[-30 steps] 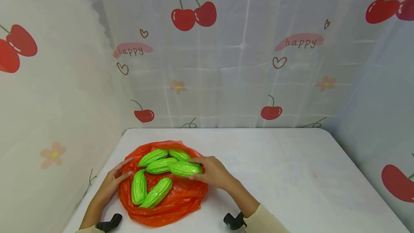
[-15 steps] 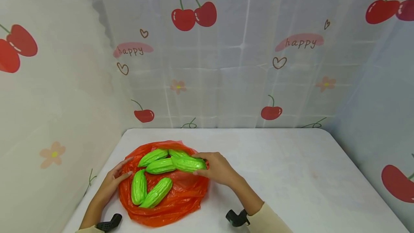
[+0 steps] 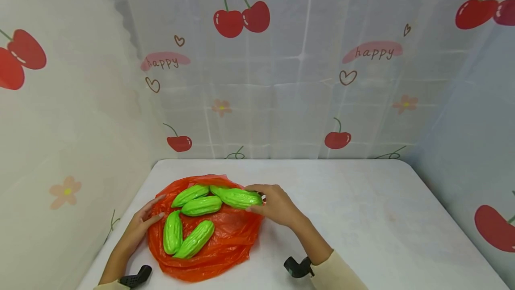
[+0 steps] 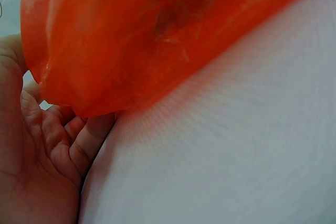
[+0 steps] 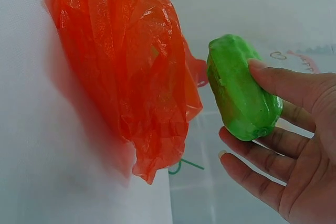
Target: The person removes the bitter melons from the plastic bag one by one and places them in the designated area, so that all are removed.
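My right hand (image 3: 277,205) holds a bright green bitter melon (image 3: 239,198) by its right end, raised over the right rim of an orange-red plastic bag (image 3: 229,254). In the right wrist view, the thumb lies on one side of the melon (image 5: 236,87) and fingers on the other. The bag stands wide-mouthed on the table with several more green melons (image 3: 201,206) inside; one at the back is partly hidden behind the held melon. At the bag's left rim, my left hand (image 3: 138,225) holds the plastic, thumb toward the mouth and fingers along the outside.
The white table (image 3: 354,218) extends to the right of the bag. A curtain (image 3: 273,84) printed with cherries hangs behind the table, and similar sheets stand at both sides. Black wrist devices (image 3: 297,266) are worn on both wrists.
My right hand has moved right and slightly away from me with the bitter melon, uncovering more of the melon beneath it. The left hand and the bag have stayed nearly still.
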A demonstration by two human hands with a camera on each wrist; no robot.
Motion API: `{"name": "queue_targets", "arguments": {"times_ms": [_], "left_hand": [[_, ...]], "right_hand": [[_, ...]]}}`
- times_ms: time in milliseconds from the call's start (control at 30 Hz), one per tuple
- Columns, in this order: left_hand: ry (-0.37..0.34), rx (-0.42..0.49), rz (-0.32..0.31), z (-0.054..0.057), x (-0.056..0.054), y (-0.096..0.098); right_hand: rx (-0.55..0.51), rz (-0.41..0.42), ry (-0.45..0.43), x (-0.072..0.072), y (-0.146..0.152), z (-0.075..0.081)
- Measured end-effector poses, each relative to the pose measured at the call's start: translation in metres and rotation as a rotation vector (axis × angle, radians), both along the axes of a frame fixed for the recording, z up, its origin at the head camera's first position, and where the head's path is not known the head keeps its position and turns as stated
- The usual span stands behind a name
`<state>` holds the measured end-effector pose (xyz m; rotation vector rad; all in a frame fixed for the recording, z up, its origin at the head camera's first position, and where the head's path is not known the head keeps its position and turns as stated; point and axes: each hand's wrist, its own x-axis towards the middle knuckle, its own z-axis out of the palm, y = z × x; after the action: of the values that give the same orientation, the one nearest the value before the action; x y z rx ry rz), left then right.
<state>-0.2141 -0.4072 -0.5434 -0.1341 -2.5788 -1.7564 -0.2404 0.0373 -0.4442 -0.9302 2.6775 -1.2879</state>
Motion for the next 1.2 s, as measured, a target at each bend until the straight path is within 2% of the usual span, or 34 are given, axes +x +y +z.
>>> {"name": "queue_targets", "arguments": {"times_ms": [300, 433, 667, 967, 1200], "left_hand": [[-0.029, -0.014, 0.011, 0.003, 0.002, 0.0], [-0.02, -0.013, 0.008, 0.003, 0.001, 0.0], [-0.003, -0.003, 0.002, 0.002, 0.001, 0.001], [-0.028, -0.021, 0.012, 0.004, 0.001, 0.001], [-0.016, -0.022, 0.01, 0.003, 0.001, 0.0]], "right_hand": [[-0.037, 0.002, 0.008, -0.003, 0.007, 0.002], [-0.051, -0.007, 0.001, -0.005, 0.012, 0.003], [-0.067, -0.055, 0.018, -0.01, 0.022, 0.007], [-0.091, -0.113, 0.009, -0.017, 0.035, 0.006], [-0.115, -0.148, 0.008, -0.02, 0.046, 0.01]]}}
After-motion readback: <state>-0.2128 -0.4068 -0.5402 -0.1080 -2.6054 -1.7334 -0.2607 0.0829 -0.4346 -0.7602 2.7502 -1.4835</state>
